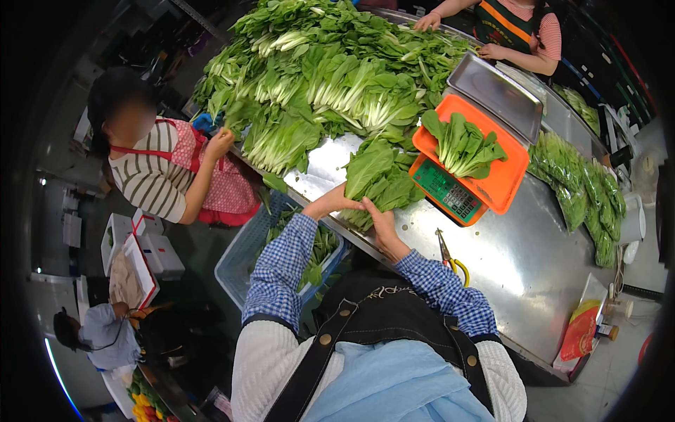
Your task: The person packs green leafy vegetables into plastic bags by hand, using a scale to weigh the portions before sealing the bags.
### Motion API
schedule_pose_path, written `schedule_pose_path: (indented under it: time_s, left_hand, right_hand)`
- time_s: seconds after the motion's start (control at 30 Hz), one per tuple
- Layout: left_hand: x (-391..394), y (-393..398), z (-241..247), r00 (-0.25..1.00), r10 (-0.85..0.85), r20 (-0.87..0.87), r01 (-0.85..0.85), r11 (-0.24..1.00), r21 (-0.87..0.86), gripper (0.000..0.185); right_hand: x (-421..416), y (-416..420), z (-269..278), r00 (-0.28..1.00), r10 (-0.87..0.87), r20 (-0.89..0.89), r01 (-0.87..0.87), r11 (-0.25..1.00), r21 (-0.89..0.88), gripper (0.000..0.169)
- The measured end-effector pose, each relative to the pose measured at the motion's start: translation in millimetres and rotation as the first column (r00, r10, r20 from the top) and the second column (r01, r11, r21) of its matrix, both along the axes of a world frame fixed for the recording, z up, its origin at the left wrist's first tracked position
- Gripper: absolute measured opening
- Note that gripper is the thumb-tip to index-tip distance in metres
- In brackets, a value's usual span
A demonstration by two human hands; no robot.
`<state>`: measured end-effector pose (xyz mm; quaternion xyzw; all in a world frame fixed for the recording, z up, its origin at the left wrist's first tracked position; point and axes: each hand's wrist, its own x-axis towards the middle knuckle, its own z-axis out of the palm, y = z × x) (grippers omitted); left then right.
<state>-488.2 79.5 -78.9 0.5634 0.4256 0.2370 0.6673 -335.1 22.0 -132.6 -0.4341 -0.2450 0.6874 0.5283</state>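
Both my hands close around a bunch of leafy greens (375, 174) at the near edge of the steel table. My left hand (333, 201) grips its left side, and my right hand (386, 232) holds the lower right, thumbs almost meeting. The fingers underneath are hidden by leaves. Just right of the bunch stands a digital scale (444, 191) with an orange tray (506, 182) on top. A smaller bunch of greens (464, 145) lies in that tray. Scissors with yellow handles (449, 257) rest on the table, right of my right hand.
A large heap of pale-stemmed greens (337, 79) covers the far table. Behind the scale is a metal tray (495, 95); bagged greens (580, 190) lie right. A blue plastic crate (237, 264) with leaves stands below left. Co-workers stand at left (174, 163) and far right (519, 37).
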Motion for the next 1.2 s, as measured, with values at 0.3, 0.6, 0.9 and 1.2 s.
schedule_pose_path:
  time_s: [0.3, 0.6, 0.9, 1.2]
  left_hand:
    - [18, -46, -95, 0.984, 0.068, -0.163, 0.014, 0.889, 0.459, 0.057]
    - [30, -37, -87, 0.967, 0.012, -0.254, 0.071, 0.947, 0.314, 0.053]
    - [49, -54, -57, 0.88, 0.162, 0.446, -0.072, 0.975, -0.211, 0.052]
    - [93, -9, 58, 0.919, -0.161, -0.359, 0.364, 0.693, 0.622, 0.053]
  right_hand:
    - [60, -1, -32, 0.702, -0.117, 0.702, -0.406, 0.745, 0.529, 0.056]
    - [57, 4, -12, 0.793, 0.177, 0.583, -0.398, 0.876, 0.275, 0.06]
    - [50, -1, -103, 0.528, -0.215, 0.821, -0.508, 0.695, 0.509, 0.057]
    - [97, 8, 42, 0.802, -0.259, 0.538, -0.126, 0.807, 0.577, 0.062]
